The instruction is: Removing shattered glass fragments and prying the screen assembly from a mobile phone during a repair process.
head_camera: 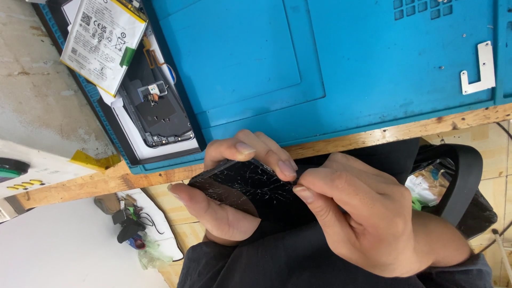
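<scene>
A black phone screen (250, 184) with a web of cracks sits just below the wooden table edge, over my lap. My left hand (224, 208) grips it, with fingers curled over its top edge and the thumb along its lower side. My right hand (373, 218) comes in from the right and pinches the screen's right edge between the thumb and fingertips. Dark clothing fills the space under both hands.
A blue work mat (320, 64) covers the table, with a small white metal bracket (482, 69) at its right. At upper left lie a white battery (101, 40) and an opened phone body (160, 114). A black bin (464, 176) stands on the right, and clutter (130, 226) lies on the floor.
</scene>
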